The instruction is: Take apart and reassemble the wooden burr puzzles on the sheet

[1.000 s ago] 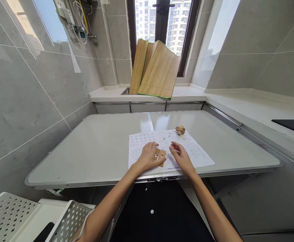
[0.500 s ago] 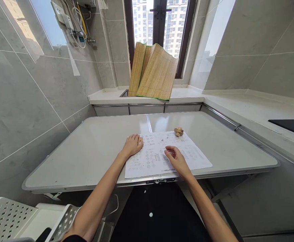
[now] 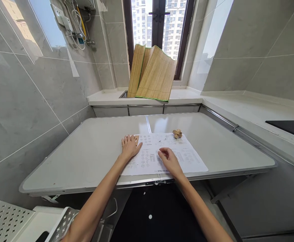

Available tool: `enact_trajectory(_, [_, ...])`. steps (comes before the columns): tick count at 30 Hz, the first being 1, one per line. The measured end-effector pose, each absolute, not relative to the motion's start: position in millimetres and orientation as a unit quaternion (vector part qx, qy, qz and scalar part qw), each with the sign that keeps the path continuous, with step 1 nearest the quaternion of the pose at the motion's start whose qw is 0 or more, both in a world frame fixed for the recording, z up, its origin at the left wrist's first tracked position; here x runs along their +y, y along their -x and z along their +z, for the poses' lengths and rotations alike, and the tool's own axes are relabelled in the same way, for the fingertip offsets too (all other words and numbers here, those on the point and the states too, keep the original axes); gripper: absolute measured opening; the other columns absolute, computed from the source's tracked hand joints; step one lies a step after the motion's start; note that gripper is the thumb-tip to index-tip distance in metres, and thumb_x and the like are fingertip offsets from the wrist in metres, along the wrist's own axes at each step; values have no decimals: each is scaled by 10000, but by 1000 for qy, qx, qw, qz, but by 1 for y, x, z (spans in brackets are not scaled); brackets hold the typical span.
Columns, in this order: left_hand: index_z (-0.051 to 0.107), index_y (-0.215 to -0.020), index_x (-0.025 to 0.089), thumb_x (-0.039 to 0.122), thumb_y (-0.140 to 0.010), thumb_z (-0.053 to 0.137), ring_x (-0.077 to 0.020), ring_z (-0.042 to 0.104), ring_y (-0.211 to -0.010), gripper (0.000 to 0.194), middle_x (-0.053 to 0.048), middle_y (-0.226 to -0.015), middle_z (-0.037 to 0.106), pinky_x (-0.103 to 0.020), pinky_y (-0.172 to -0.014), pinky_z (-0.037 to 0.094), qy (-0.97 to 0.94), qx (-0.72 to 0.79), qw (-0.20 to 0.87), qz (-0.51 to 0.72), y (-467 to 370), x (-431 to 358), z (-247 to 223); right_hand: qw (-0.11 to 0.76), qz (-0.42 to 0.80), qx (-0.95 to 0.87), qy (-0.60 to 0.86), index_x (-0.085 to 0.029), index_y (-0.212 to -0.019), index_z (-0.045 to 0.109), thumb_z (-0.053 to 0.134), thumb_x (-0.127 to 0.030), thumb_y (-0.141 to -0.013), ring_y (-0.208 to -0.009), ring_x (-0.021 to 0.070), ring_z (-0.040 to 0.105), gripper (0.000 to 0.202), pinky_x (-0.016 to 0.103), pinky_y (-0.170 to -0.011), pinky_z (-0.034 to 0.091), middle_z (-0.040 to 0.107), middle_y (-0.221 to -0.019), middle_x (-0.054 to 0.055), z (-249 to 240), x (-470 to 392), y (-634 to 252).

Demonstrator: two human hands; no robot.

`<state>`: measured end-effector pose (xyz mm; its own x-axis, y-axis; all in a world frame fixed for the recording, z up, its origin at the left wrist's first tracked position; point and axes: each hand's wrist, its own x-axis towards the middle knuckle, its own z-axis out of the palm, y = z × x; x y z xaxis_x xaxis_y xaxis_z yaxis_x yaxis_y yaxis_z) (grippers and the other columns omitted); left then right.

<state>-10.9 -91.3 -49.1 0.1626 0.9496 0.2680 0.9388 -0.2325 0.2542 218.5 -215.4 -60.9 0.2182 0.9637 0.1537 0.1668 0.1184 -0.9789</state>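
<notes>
A white sheet [image 3: 149,167] printed with small line drawings lies on the white folding table near its front edge. My left hand [image 3: 129,147] rests palm down on the sheet's left part, its fingers spread. Beside its index finger and thumb shows a small flat wooden piece [image 3: 136,139], partly hidden by the hand. Over the middle of the sheet is my right hand [image 3: 171,163], its fingers loosely curled, with a small gap between thumb and fingertips and nothing visible in it. At the sheet's far right corner sits a small interlocking wooden puzzle [image 3: 177,133].
The folding table [image 3: 86,151] has a metal edge and a centre seam. Behind it, a folded bamboo mat [image 3: 155,75] stands on the white counter [image 3: 106,98] before a window. White perforated baskets [image 3: 8,218] are at the lower left. A dark panel [image 3: 288,127] lies on the right counter.
My left hand has shifted left and spread its fingers, and the flat wooden piece now shows beside it. My right hand and the sheet appear slightly further left as the view shifts.
</notes>
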Motion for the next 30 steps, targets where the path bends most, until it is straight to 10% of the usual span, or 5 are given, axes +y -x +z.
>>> enact_trajectory(14, [560,-1364,192,334,-1025,499,-362,379,-1539,372,-171,-1554,530,-589,-1256,305,-816,510,-12,271,19,-104,-49,568,267,-502,595,-222,-1140,630,662,-507,-871,-1033,280,723,393,414,-869,577,722,-1258,132,-60,-171,-282])
enact_trajectory(22, [622,-1259,219,262,-1024,514,-308,532,-1407,263,-126,-1414,628,-546,-1180,426,-858,414,-17,305,9,-119,-34,544,192,-446,684,-197,-1310,570,616,-379,-857,-731,252,752,491,380,-811,523,790,-795,31,-64,-128,-324])
enact_trajectory(30, [651,-1173,210,235,-1025,507,-299,601,-1268,208,-123,-1294,661,-524,-1101,481,-858,396,-6,326,8,-125,-27,528,184,-468,684,-229,-1264,671,603,-444,-892,-643,217,736,435,353,-818,516,797,-810,13,-73,-115,-325])
